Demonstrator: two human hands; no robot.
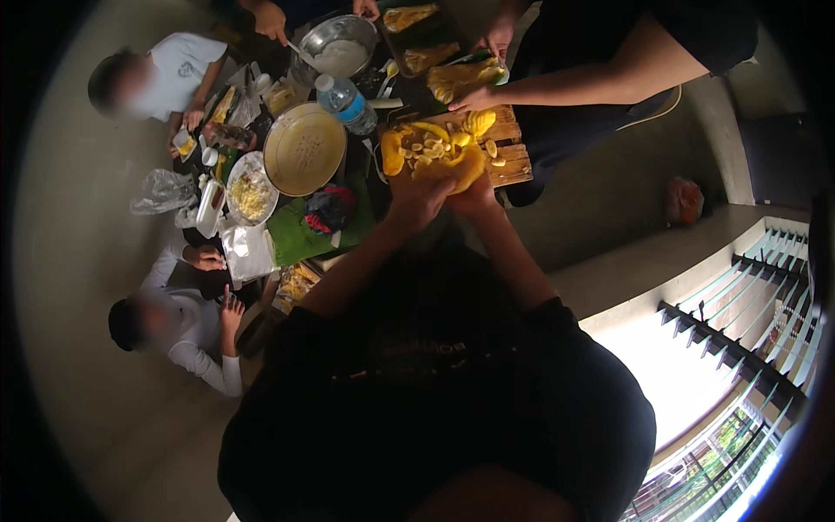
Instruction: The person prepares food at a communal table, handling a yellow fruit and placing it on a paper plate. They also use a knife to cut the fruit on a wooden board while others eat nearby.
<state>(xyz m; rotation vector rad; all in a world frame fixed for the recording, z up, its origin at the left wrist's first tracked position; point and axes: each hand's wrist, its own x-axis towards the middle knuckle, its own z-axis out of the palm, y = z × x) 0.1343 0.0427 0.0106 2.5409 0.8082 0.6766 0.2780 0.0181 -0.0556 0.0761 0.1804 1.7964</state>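
Note:
My left hand point(423, 199) and my right hand point(475, 196) meet at the near edge of a wooden board point(517, 171). Between them they hold a large piece of yellow jackfruit flesh point(466, 168), the left at its left part and the right beneath its right part. Beyond it on the board lie pale jackfruit seeds point(430, 149), a yellow piece point(391, 153) at the left edge and more yellow pods point(479, 122) at the far right. The fingers of my right hand are mostly hidden by the fruit.
Left of the board are a plastic water bottle point(346, 104), a large round basin point(305, 149), a plate of pale yellow bits point(252, 189) and a banana leaf point(293, 236). A co-worker's hands hold a jackfruit section point(463, 78) just beyond the board. Other people are at the far and left sides.

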